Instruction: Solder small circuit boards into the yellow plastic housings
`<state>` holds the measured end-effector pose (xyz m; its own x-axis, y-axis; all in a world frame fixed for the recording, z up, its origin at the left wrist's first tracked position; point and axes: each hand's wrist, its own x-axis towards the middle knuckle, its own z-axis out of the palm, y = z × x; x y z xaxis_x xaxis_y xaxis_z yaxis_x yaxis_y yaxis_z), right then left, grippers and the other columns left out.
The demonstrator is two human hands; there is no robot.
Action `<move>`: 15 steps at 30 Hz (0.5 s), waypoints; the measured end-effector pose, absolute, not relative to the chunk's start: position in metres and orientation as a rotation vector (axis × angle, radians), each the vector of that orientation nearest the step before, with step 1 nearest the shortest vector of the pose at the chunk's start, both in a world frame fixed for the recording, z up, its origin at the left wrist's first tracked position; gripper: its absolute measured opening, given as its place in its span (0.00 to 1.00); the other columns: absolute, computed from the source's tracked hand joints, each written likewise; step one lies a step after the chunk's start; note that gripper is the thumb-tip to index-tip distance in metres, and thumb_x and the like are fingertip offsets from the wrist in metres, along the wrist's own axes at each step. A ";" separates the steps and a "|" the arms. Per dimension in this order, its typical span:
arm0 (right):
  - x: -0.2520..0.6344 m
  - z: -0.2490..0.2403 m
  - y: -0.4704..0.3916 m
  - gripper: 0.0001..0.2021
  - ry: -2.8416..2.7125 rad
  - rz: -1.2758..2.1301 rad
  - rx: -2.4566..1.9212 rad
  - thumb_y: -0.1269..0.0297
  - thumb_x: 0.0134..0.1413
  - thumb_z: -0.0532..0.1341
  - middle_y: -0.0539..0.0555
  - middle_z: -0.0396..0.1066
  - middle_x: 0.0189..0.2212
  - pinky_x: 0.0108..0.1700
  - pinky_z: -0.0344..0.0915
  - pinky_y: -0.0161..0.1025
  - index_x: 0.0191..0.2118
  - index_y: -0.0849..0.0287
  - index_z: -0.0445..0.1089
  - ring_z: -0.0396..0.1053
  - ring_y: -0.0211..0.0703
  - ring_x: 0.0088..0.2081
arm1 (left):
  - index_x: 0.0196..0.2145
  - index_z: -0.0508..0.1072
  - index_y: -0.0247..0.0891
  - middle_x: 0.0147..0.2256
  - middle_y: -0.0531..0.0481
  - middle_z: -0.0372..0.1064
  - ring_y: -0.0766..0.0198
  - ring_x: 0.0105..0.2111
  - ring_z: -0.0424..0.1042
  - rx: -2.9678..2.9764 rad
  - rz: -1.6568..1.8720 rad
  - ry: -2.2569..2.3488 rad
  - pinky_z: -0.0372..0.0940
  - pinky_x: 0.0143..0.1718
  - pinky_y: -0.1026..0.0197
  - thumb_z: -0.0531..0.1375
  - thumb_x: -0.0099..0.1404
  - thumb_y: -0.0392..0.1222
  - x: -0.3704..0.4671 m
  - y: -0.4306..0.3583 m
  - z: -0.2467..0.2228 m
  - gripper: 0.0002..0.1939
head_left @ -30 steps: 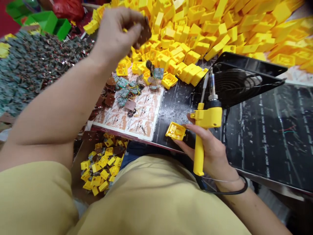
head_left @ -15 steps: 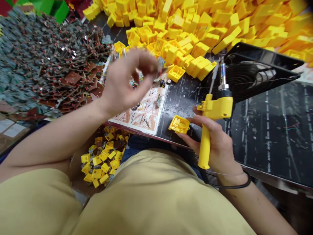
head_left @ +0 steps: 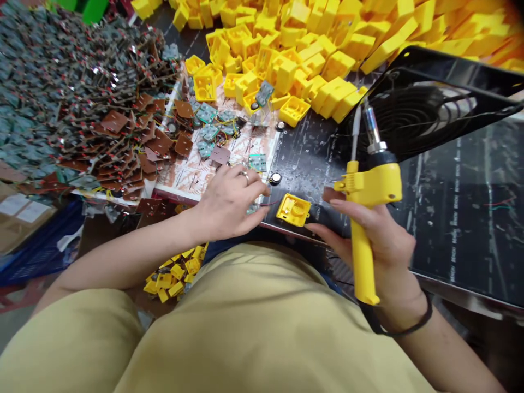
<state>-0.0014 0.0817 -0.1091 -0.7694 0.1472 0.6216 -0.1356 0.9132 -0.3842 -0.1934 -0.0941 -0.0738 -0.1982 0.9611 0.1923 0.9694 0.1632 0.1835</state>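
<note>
My left hand (head_left: 235, 204) is low over the near table edge, thumb and fingers closed around a small green circuit board (head_left: 252, 209), mostly hidden, with a thin red wire sticking out. Just beyond the fingertips a small round speaker (head_left: 276, 178) lies on the black table. An open yellow plastic case (head_left: 293, 210) rests between my hands, its hollow side up. My right hand (head_left: 382, 234) grips a yellow soldering gun (head_left: 362, 245), tip pointing up and away. The right thumb or finger reaches close to the case's right side.
Yellow cases (head_left: 282, 71) are heaped along the back. Circuit boards (head_left: 90, 98) pile up at left, with several loose ones on a patterned sheet (head_left: 241, 144). A black fan (head_left: 429, 109) stands at right behind the soldering gun. Below the edge sits a batch of filled cases (head_left: 176, 275).
My left hand has come down from above the boards to the near edge, and a speaker now lies beside it. My right hand has shifted right with the soldering gun, off the case.
</note>
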 end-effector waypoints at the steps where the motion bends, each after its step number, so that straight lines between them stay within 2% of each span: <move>1: 0.001 -0.108 0.082 0.28 -2.379 0.490 -0.017 0.70 0.47 0.72 0.58 0.74 0.44 0.50 0.72 0.42 0.54 0.56 0.64 0.74 0.47 0.46 | 0.40 0.75 0.36 0.39 0.43 0.74 0.51 0.41 0.69 -1.969 -0.331 -2.367 0.61 0.40 0.50 0.55 0.65 0.48 -0.191 -0.089 -0.076 0.15; 4: 0.009 -0.104 0.085 0.23 -2.348 0.365 -0.031 0.72 0.46 0.71 0.54 0.77 0.37 0.42 0.73 0.37 0.48 0.57 0.67 0.76 0.44 0.38 | 0.38 0.75 0.36 0.38 0.43 0.74 0.48 0.41 0.69 -1.972 -0.162 -2.342 0.59 0.39 0.48 0.57 0.63 0.47 -0.185 -0.081 -0.086 0.14; 6: 0.012 -0.103 0.088 0.21 -2.352 0.331 -0.006 0.73 0.47 0.71 0.53 0.77 0.35 0.41 0.73 0.36 0.47 0.58 0.67 0.76 0.42 0.35 | 0.37 0.75 0.36 0.37 0.43 0.73 0.49 0.41 0.69 -1.992 -0.140 -2.352 0.58 0.39 0.49 0.57 0.64 0.44 -0.182 -0.079 -0.091 0.11; 9: 0.012 -0.101 0.090 0.18 -2.360 0.287 0.044 0.74 0.47 0.71 0.51 0.76 0.32 0.39 0.71 0.33 0.44 0.59 0.69 0.74 0.37 0.29 | 0.34 0.75 0.37 0.36 0.44 0.74 0.51 0.41 0.69 -1.997 -0.200 -2.407 0.58 0.40 0.49 0.55 0.67 0.40 -0.182 -0.081 -0.095 0.09; 11: 0.014 -0.100 0.090 0.15 -2.358 0.287 0.066 0.73 0.48 0.71 0.48 0.74 0.27 0.36 0.69 0.29 0.42 0.59 0.70 0.70 0.33 0.25 | 0.33 0.75 0.38 0.36 0.45 0.76 0.53 0.41 0.70 -1.984 -0.321 -2.463 0.57 0.44 0.48 0.54 0.68 0.40 -0.184 -0.083 -0.094 0.11; 13: 0.022 -0.097 0.090 0.10 -2.382 0.356 0.102 0.67 0.53 0.68 0.46 0.71 0.22 0.34 0.67 0.28 0.42 0.59 0.71 0.67 0.30 0.22 | 0.32 0.74 0.39 0.35 0.48 0.77 0.56 0.41 0.71 -1.963 -0.512 -2.537 0.56 0.50 0.47 0.54 0.69 0.40 -0.187 -0.085 -0.093 0.11; 15: 0.036 -0.092 0.092 0.11 -2.431 0.465 0.018 0.57 0.59 0.63 0.46 0.71 0.22 0.34 0.68 0.29 0.46 0.55 0.72 0.68 0.32 0.23 | 0.31 0.73 0.40 0.33 0.52 0.77 0.60 0.39 0.72 -1.948 -0.706 -2.608 0.52 0.56 0.47 0.55 0.68 0.40 -0.188 -0.086 -0.092 0.10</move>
